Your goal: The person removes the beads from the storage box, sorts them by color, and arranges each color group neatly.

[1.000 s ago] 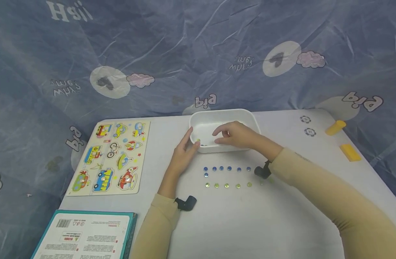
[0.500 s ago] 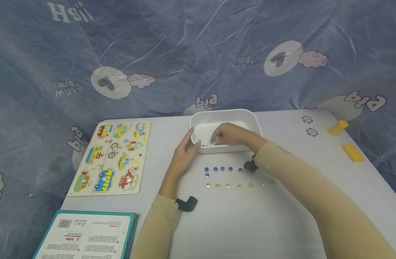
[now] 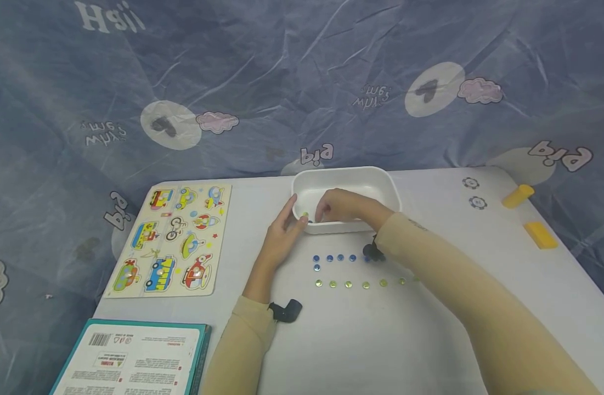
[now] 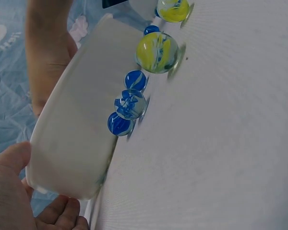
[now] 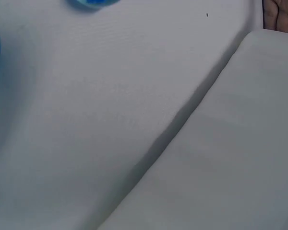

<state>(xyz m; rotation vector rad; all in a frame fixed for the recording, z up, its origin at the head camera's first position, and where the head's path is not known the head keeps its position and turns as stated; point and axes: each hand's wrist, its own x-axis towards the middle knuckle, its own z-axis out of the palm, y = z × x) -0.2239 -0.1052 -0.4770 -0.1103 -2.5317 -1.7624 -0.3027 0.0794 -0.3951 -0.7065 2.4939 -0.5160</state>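
Note:
A white rectangular tub (image 3: 351, 175) stands at the back of the table. My left hand (image 3: 278, 241) grips its left end; in the left wrist view the thumb lies by the rim and the fingers curl under the corner. My right hand (image 3: 342, 205) reaches down inside the tub, fingers bent, near the front wall; the fingertips are hidden, so I cannot tell whether they pinch anything. A yellow-green marble (image 3: 305, 214) and a dark blue marble (image 3: 310, 221) lie in the tub's front-left corner. Before the tub run rows of blue marbles (image 3: 340, 258) and yellow-green marbles (image 3: 348, 284).
At the left lies a wooden vehicle puzzle board (image 3: 168, 241), with a teal-edged box (image 3: 134, 356) nearer. On the right are a yellow cylinder (image 3: 518, 196), a yellow block (image 3: 540, 235) and two printed round marks (image 3: 474, 193). A patterned blue cloth (image 3: 282, 82) hangs behind.
My right hand has moved left and lower inside the tub, its fingers bending further. The right forearm has swung left over the rows of marbles. The left hand stays on the tub.

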